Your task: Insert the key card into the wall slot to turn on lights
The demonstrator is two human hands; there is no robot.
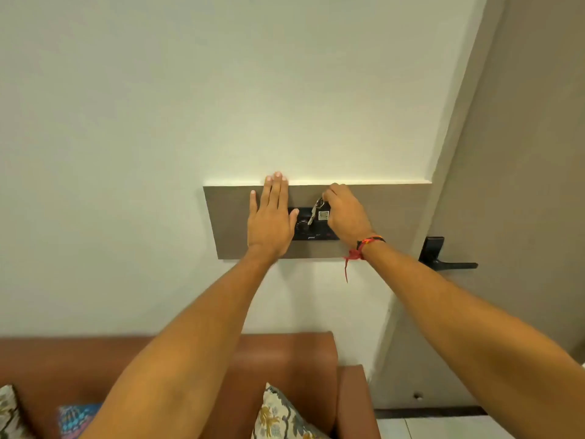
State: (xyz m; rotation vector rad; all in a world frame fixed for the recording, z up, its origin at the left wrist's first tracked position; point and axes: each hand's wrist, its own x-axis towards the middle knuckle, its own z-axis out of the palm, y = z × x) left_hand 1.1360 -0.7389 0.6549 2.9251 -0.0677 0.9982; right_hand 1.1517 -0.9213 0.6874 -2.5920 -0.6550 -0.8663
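A black switch plate [311, 234] with a round knob sits in a grey-brown wall panel [389, 217]. My right hand [346, 213] is closed over the plate's right part, gripping the key card; only a white sticker patch of the key card [323, 215] shows by my fingers. A metal key [312, 213] dangles from a ring at that hand. The slot itself is hidden behind my fingers. My left hand [271, 217] lies flat on the panel, fingers spread, covering the plate's left end.
A brown leather sofa [285, 359] with patterned cushions [278, 416] stands below the panel against the white wall. At the right is a door [522, 185] with a black lever handle [443, 261].
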